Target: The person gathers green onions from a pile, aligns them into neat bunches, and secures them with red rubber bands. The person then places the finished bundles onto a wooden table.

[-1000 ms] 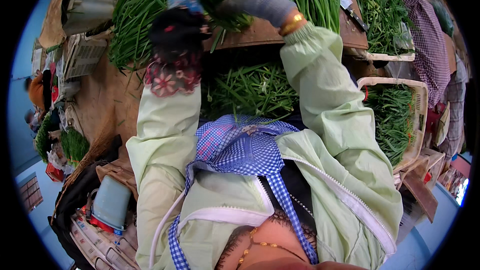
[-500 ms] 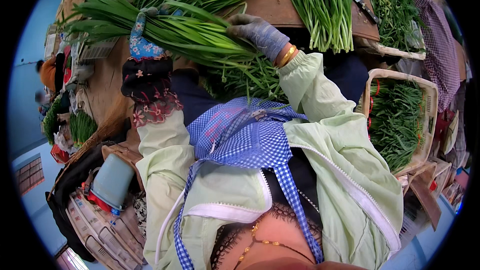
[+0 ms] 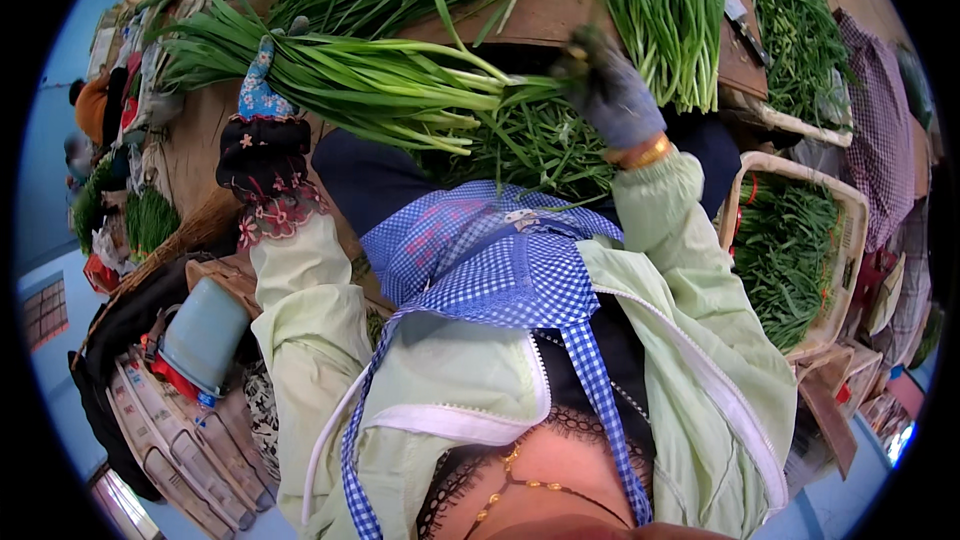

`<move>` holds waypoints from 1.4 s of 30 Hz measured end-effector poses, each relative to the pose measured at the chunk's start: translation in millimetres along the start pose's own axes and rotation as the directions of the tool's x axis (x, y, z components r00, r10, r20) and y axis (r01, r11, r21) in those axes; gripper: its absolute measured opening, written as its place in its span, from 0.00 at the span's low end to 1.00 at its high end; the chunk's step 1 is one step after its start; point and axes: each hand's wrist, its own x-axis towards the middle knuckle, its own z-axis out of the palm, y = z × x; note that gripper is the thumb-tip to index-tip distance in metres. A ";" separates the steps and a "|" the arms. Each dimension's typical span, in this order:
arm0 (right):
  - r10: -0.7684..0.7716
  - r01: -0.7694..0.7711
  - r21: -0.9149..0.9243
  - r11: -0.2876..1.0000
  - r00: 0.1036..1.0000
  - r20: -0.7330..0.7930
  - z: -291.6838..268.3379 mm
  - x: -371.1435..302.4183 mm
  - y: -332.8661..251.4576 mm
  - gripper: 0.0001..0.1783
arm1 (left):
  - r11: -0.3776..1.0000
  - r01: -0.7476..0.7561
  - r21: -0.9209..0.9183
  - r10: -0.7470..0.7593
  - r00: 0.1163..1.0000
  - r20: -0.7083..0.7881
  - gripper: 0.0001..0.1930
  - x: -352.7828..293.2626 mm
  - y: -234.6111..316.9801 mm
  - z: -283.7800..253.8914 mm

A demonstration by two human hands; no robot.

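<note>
A long bundle of green chives (image 3: 370,80) lies across my two hands above my lap. My left hand (image 3: 262,100), in a patterned blue glove with a dark floral cuff, holds the leafy end at the left. My right hand (image 3: 608,90), in a grey glove, grips the stalk end at the right. Under the bundle lies a loose heap of thin green stalks (image 3: 535,145) on my lap. I wear a pale green jacket and a blue checked apron.
More chive piles (image 3: 665,10) lie on a brown board (image 3: 545,10) ahead. A woven basket (image 3: 845,210) of greens stands at the right. A light blue bottle (image 3: 205,335) sits in a bag at the lower left. A checked cloth (image 3: 885,120) hangs far right.
The bundle came off the pile ahead and now lies level across both hands. My hands have spread apart, the left further left, the right further right.
</note>
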 end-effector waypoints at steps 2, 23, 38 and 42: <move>0.079 -0.062 -0.206 0.977 0.994 0.073 -25.3 -21.2 -21.8 0.09 | 0.998 -0.052 0.021 0.051 0.998 0.038 0.11 -2.6 7.7 -10.7; 0.159 -0.193 -0.429 0.883 0.981 -0.114 36.5 24.8 28.5 0.16 | 0.989 0.133 0.071 -0.144 0.975 0.170 0.11 17.7 -10.5 12.0; -0.003 0.278 -0.956 0.089 0.960 0.279 19.3 18.5 51.5 0.38 | 0.988 -0.008 0.154 0.100 0.792 -0.602 0.13 16.8 5.2 7.0; 0.168 -0.100 -0.987 0.125 0.983 -0.079 7.8 18.9 54.9 0.13 | 0.986 0.024 0.165 0.098 0.716 -0.691 0.15 22.1 18.4 -12.7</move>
